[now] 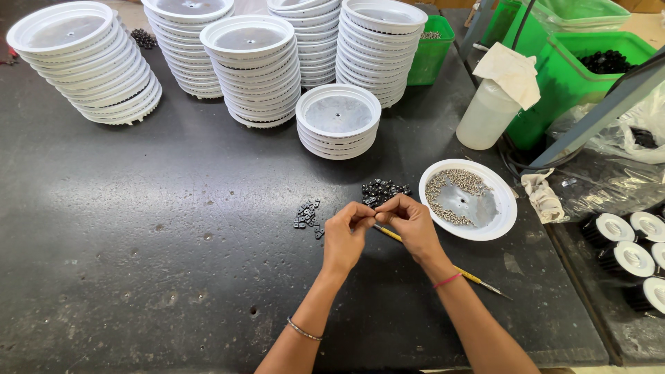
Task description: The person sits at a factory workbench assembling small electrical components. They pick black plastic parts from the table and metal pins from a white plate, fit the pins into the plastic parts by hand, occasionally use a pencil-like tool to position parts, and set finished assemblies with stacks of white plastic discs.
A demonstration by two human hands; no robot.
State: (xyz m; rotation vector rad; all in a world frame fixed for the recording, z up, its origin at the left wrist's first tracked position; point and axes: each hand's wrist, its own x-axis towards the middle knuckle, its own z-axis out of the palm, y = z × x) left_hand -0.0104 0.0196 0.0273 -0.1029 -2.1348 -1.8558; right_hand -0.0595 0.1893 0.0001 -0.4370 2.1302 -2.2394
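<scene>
Small assembly workshop: dark worktable [138,228] carrying stacked white plastic discs [256,69], green parts bins [575,76], and a dish of small screws [465,201].

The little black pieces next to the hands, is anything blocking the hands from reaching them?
Nothing visible does. The little black pieces lie on bare table just beyond the left hand and right hand.

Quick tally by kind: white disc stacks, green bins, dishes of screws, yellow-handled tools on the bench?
White disc stacks: 6
Green bins: 3
White dish of small metal pieces: 1
Yellow-handled tool, under the hands: 1
Total: 11
</scene>
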